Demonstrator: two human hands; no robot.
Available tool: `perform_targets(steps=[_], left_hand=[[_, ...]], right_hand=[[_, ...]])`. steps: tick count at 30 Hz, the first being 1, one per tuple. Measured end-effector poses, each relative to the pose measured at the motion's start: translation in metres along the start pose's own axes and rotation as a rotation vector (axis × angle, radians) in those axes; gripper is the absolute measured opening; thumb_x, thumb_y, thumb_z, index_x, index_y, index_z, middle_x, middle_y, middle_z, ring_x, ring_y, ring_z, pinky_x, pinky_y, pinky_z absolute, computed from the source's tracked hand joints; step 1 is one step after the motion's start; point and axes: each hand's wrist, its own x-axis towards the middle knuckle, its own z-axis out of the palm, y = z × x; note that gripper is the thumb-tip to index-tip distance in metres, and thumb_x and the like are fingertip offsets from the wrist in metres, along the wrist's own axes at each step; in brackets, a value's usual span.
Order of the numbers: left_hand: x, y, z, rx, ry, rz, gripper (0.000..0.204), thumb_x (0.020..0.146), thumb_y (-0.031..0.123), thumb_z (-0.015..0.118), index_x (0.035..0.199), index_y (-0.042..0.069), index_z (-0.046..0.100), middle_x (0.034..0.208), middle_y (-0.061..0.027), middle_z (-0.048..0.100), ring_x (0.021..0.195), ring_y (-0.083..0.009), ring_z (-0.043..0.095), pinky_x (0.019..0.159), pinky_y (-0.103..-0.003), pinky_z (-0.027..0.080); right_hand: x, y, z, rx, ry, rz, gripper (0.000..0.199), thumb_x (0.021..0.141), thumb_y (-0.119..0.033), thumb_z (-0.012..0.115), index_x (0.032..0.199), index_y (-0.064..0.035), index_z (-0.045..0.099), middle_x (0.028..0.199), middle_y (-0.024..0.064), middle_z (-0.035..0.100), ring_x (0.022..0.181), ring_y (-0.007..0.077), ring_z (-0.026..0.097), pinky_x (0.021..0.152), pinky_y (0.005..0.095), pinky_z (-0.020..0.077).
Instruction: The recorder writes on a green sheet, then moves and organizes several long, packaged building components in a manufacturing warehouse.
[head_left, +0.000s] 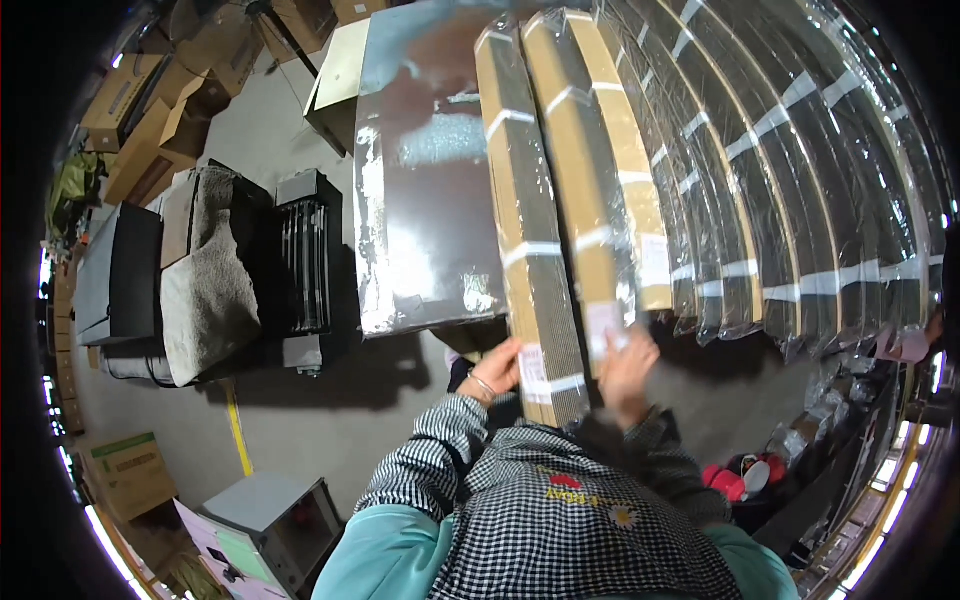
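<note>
A long bundle of brown cardboard strips (540,290), bound with white straps and wrapped in clear plastic, lies lengthwise before me. Its near end sticks out past the table edge toward my body. My left hand (498,368) grips that end from the left, its thumb along the side by a white label; some fingers are hidden under it. Just to the right lies a second, similar bundle (590,200). Against its near end, by a pale label, is my right hand (628,368), smeared by motion. Whether its fingers are closed does not show.
Under the bundles is a shiny brown tabletop (430,200). Many more plastic-wrapped bundles (770,180) stand in a row to the right. At left are a black rack (305,260) and a chair with a grey fleece cover (210,310). Red items (725,482) sit at lower right.
</note>
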Motion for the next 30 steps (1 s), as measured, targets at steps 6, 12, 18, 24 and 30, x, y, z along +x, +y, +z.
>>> perform_targets(steps=[6,12,18,24,30], left_hand=[[0.011,-0.009,0.056,0.309,0.345,0.029,0.051,0.086,0.035,0.075,0.122,0.003,0.056,0.115,-0.0065,0.066,0.101,-0.0176,0.063,0.087,-0.029,0.048],[0.057,-0.008,0.072,0.47,0.354,0.105,0.053,0.076,0.023,0.085,0.118,-0.001,0.062,0.107,-0.0106,0.069,0.098,-0.0209,0.066,0.086,-0.035,0.053],[0.025,-0.026,0.048,0.882,-0.083,-0.152,0.082,0.074,0.041,0.085,0.137,0.001,0.05,0.138,-0.0114,0.054,0.13,-0.0255,0.047,0.106,-0.04,0.04],[-0.021,-0.019,0.032,0.194,0.498,0.374,0.097,0.073,0.024,0.087,0.143,0.013,0.021,0.135,-0.0115,0.048,0.125,-0.0267,0.049,0.097,-0.043,0.046],[-0.093,-0.006,0.019,0.176,0.839,0.579,0.103,0.07,0.033,0.088,0.143,0.006,0.022,0.14,-0.0143,0.047,0.127,-0.027,0.048,0.106,-0.04,0.04]], right_hand=[[0.005,-0.004,0.018,0.158,-0.111,0.191,0.091,0.061,-0.01,0.081,0.139,0.0026,0.036,0.141,0.0248,0.035,0.135,0.042,0.028,0.109,0.0545,0.0202],[0.068,0.01,0.076,0.168,-0.175,0.419,0.097,0.061,-0.029,0.083,0.139,0.0033,0.034,0.121,0.022,0.051,0.115,0.0393,0.05,0.097,0.05,0.0396],[0.011,0.045,0.074,0.311,-0.141,0.134,0.094,0.057,-0.029,0.081,0.133,0.0041,0.037,0.114,0.0226,0.052,0.111,0.0412,0.049,0.095,0.0483,0.0401],[-0.048,0.021,0.037,0.385,-0.349,-0.094,0.102,0.053,-0.028,0.085,0.135,0.0042,0.034,0.114,0.0238,0.05,0.109,0.0426,0.049,0.093,0.049,0.0416],[0.013,-0.041,0.016,0.356,-0.466,-0.35,0.095,0.052,-0.028,0.085,0.131,-0.001,0.039,0.11,0.0204,0.052,0.104,0.04,0.051,0.088,0.0481,0.0424]])
